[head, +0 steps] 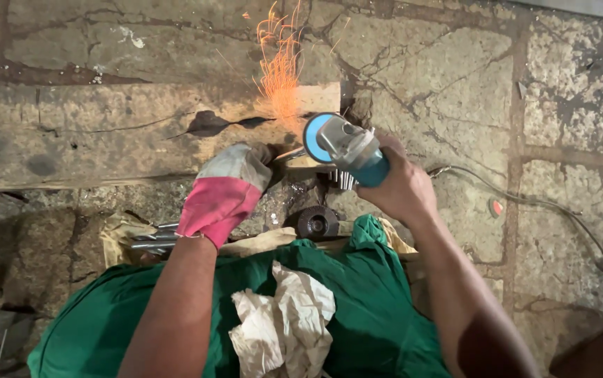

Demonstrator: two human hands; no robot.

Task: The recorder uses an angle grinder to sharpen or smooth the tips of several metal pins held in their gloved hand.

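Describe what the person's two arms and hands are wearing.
The left hand wears a worn work glove, grey over the fingers and pink across the back and cuff. The right hand is bare, with no glove. Both forearms are bare, with no sleeves, watch or bands showing.

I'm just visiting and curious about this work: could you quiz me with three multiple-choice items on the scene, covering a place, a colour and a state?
1. Where do the sparks fly?
A. up from the plank
B. onto the green cloth
C. onto the cable

2. What colour is the glove's cuff?
A. blue
B. pink
C. black

3. What does the right hand do?
A. rests open
B. grips the grinder
C. holds paper

Answers: 1 A, sparks rise over the plank. 2 B, the glove on the left hand. 3 B, the right hand wraps the grinder.
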